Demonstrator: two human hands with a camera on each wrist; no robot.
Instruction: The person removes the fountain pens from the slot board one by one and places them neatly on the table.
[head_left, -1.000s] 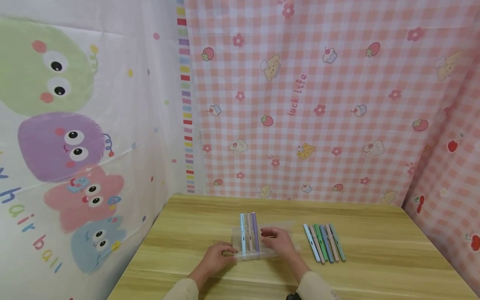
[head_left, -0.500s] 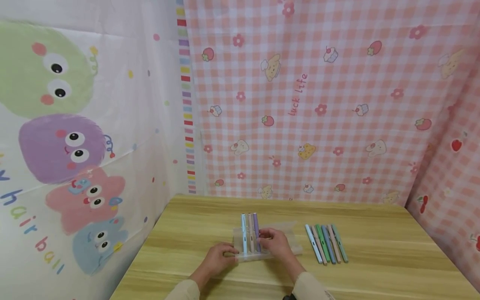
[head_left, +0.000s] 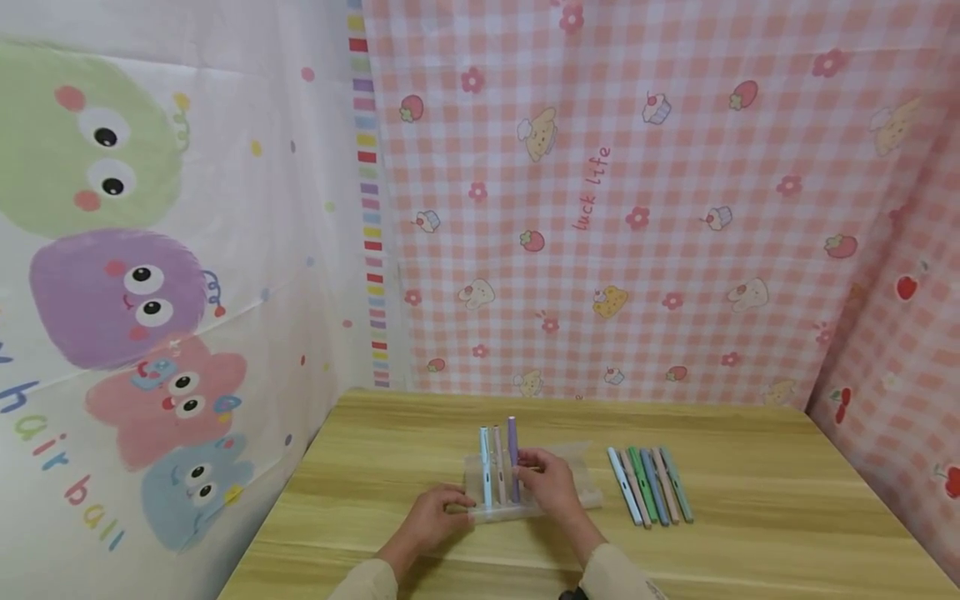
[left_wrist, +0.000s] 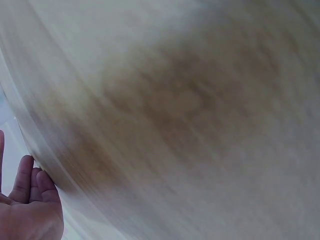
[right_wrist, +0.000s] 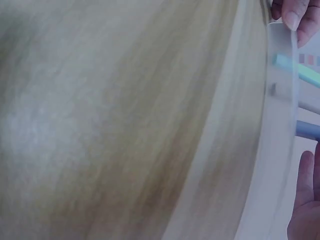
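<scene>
A translucent plastic pen sleeve (head_left: pixel 588 479) lies spread on the wooden table. A light blue pen (head_left: pixel 486 475) and a pinkish-brown pen (head_left: pixel 501 479) stand side by side in its left part. My right hand (head_left: pixel 553 483) pinches a purple pen (head_left: pixel 512 437) just right of them, its top higher than theirs and its lower end at the sleeve. My left hand (head_left: pixel 437 518) holds the sleeve's lower left corner between thumb and fingers. In the right wrist view, the sleeve's strip (right_wrist: pixel 272 150) covers the pens' lower ends. The left wrist view shows mostly blurred table beside the hand (left_wrist: pixel 32 215).
Several pens in blue, brown and green, among them a green pen (head_left: pixel 642 483), lie in a row on the table (head_left: pixel 757 500) right of the sleeve. A pink checked curtain (head_left: pixel 637 208) hangs behind the table, and a white cartoon curtain (head_left: pixel 285 208) at the left.
My right hand has moved left onto the purple pen and taken hold of it. That pen has shifted up and slightly right, away from the brown one. The left hand stays at the corner.
</scene>
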